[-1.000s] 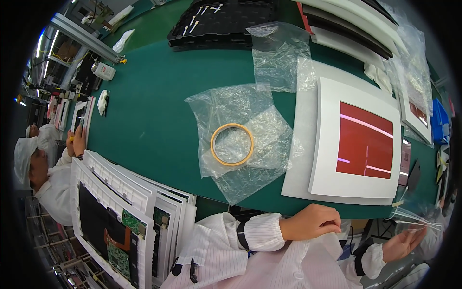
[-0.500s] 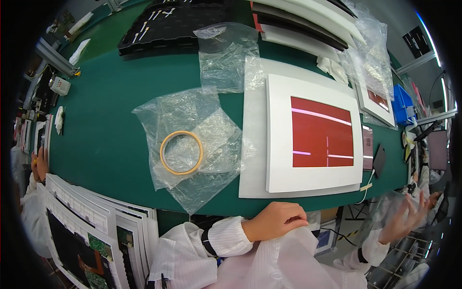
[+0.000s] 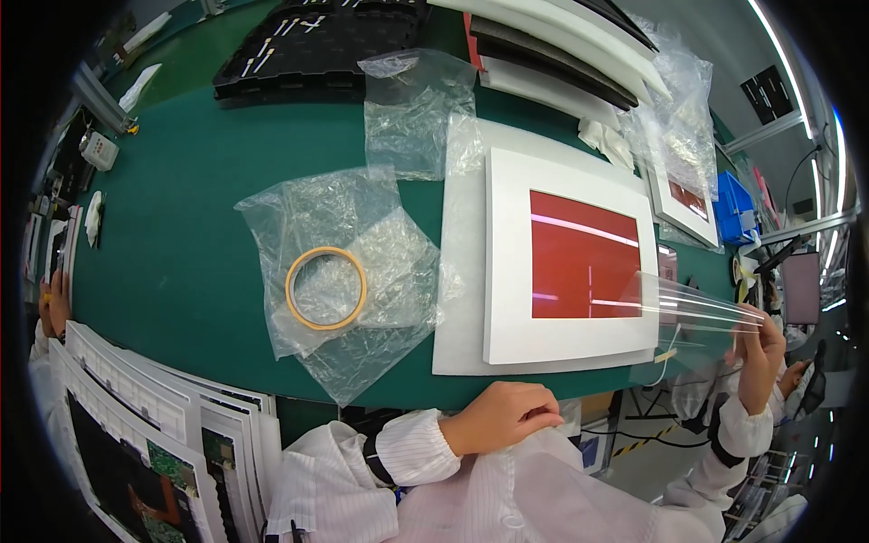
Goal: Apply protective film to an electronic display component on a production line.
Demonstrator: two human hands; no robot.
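On one white sheet (image 3: pixel 464 231) lies one framed panel (image 3: pixel 579 258). The right hand (image 3: pixel 761 357) grips one clear film (image 3: pixel 695 313); the left hand (image 3: pixel 501 418) curls, contents hidden.

Here's the clear film (image 3: pixel 697 312) at right of the frame, see-through and glossy, pinched at its right end, fanning out leftward, bright streaks running along it! Its left edge overlaps the lower right of the white-framed panel (image 3: pixel 584 253); touching or not, hard to tell. And that panel lies flat, right of centre, its red rectangle shining with reflections, on a pale sheet (image 3: pixel 460 317).
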